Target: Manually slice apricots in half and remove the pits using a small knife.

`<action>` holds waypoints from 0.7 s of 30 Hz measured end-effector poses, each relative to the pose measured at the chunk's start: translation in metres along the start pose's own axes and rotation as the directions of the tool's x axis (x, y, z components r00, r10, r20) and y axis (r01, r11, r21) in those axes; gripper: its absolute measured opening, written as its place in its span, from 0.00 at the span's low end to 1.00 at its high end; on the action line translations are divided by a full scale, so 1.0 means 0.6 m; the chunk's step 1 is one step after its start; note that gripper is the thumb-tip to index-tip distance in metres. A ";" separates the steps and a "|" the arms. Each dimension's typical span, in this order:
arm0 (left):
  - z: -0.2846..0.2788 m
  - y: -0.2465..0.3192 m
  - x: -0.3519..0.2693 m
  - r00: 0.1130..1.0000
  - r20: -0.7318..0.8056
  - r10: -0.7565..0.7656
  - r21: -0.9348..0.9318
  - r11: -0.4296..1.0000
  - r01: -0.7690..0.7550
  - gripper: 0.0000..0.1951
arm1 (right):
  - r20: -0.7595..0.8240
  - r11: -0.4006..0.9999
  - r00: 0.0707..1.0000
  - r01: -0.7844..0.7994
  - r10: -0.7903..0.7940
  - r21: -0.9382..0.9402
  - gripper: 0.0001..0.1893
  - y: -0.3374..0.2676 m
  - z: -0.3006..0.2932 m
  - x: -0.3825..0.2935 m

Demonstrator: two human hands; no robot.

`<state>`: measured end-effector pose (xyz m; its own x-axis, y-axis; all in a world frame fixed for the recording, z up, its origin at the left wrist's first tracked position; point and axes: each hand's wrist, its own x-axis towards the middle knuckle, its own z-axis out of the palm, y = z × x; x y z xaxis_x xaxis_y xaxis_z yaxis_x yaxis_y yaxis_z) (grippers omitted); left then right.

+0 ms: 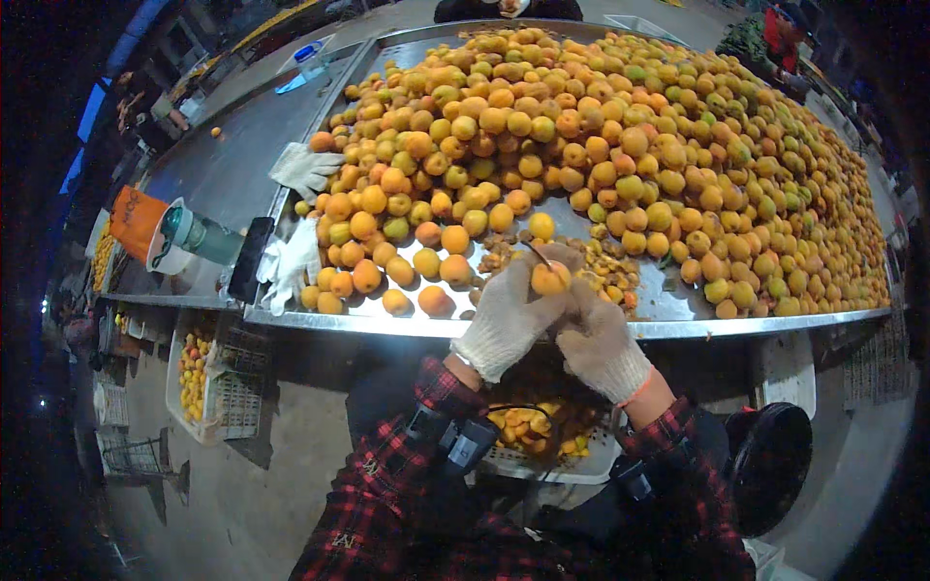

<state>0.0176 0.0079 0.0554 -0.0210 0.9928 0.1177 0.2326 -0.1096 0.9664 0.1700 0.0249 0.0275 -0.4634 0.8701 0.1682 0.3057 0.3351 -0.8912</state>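
Note:
My left hand (505, 319), in a white knit glove with soiled fingers, holds a yellow-orange apricot (550, 279) over the near edge of a metal table. My right hand (601, 345), gloved alike, is against the fruit's right side with its fingers curled. Whether it grips the fruit or a tool is hidden. A thin dark curved strip (538, 254), perhaps a blade, crosses the top of the apricot. Behind my hands lies a patch of fruit scraps and pits (614, 272). Below them, a white crate (574, 476) contains split apricot pieces (527, 425).
A large heap of apricots (617, 145) covers much of the table (407, 327). Spare gloves (290, 265), a dark phone-like slab (254, 260) and a greenish bottle (211, 240) lie left. A fruit-filled crate (174, 392) stands on the floor; a round black object (770, 468) is at right.

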 end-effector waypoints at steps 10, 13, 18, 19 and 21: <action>-0.024 -0.002 0.000 0.995 0.075 0.059 0.073 0.995 -0.064 0.20 | 0.442 0.784 0.828 -0.513 0.345 0.349 0.12 -0.059 -0.042 0.006; -0.019 -0.003 0.006 0.992 0.005 0.124 0.069 0.990 -0.124 0.20 | 0.398 0.780 0.847 -0.501 0.353 0.375 0.11 -0.057 -0.034 0.005; -0.011 -0.008 0.020 0.986 -0.161 -0.036 -0.013 0.999 0.035 0.21 | 0.092 0.779 0.944 -0.315 0.318 0.542 0.09 -0.052 -0.049 0.009; -0.004 0.000 0.020 0.993 -0.114 -0.015 -0.003 1.000 0.015 0.23 | -0.015 0.841 0.956 -0.251 0.294 0.480 0.09 -0.031 -0.050 0.011; 0.002 0.002 0.016 0.998 -0.066 0.000 0.010 1.000 0.000 0.25 | -0.035 0.912 0.973 -0.203 0.230 0.358 0.10 -0.033 -0.051 0.011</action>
<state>0.0188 0.0176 0.0576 -0.0855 0.9874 0.1328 0.2421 -0.1087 0.9641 0.1863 0.0352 0.0593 -0.3516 0.9358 -0.0270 0.0752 -0.0005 -0.9972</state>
